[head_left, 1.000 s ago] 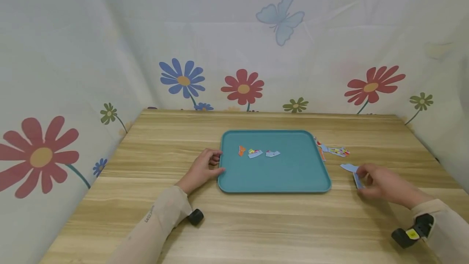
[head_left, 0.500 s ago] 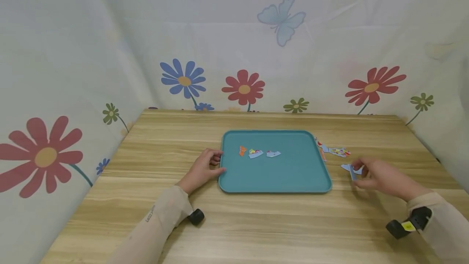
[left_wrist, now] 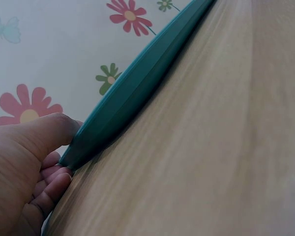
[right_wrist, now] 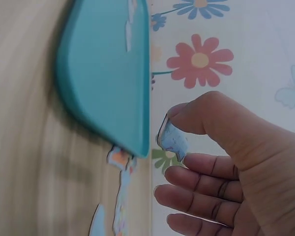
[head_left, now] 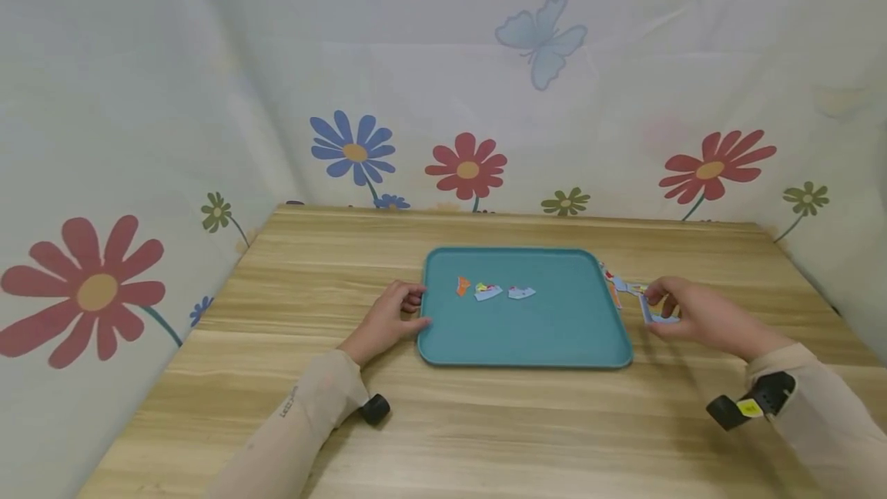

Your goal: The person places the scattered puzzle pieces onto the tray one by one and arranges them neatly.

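A teal tray (head_left: 527,337) lies on the table, and my left hand (head_left: 381,323) grips its left rim, thumb over the edge and fingers curled against it. My right hand (head_left: 707,320) is raised just right of the tray. Between thumb and index finger it pinches a light blue puzzle piece (right_wrist: 173,139), held on edge; its other fingers are loosely bent. Inside the tray, an orange piece (head_left: 463,286), a blue and yellow piece (head_left: 488,293) and a pale blue piece (head_left: 522,293) lie in a row.
Several loose puzzle pieces (right_wrist: 120,199) lie by the tray's right edge, partly behind the right hand in the head view. Another blue piece (right_wrist: 97,222) lies nearer. The wooden table (head_left: 527,430) meets a flower-printed cloth (head_left: 388,68) at the back.
My right hand has moved left and slightly away from me with the pinched piece, toward the tray's right edge. The left hand and the pieces on the tray have stayed put.
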A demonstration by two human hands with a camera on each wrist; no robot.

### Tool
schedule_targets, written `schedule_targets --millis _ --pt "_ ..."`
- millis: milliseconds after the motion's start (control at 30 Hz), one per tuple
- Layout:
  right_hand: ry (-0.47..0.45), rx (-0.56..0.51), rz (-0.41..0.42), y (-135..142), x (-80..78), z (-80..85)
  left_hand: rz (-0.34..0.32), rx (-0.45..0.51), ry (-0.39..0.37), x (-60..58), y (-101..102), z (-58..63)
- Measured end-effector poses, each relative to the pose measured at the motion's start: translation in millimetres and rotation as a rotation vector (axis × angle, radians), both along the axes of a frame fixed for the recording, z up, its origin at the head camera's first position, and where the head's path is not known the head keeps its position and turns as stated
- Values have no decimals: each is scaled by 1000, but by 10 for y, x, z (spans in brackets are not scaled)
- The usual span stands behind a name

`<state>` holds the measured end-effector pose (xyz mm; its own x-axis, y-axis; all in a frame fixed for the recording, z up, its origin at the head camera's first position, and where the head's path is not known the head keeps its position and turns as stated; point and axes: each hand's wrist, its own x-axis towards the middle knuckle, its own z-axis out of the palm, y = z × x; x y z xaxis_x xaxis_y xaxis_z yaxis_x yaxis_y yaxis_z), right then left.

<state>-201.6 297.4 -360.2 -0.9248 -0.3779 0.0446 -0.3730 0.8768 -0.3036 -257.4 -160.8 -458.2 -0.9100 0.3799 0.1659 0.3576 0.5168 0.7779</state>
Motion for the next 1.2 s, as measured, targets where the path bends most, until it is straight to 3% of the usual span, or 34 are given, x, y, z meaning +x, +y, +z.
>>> schedule_targets --millis 267,600,1200 --pt "29 -33 50 -163 -145 24 3 -3 -1 -5 -12 -10" --pt "-7 -54 58 -365 -338 18 6 -11 15 0 -26 -12" --pt "10 -50 128 -697 -641 -151 15 6 2 39 0 14"
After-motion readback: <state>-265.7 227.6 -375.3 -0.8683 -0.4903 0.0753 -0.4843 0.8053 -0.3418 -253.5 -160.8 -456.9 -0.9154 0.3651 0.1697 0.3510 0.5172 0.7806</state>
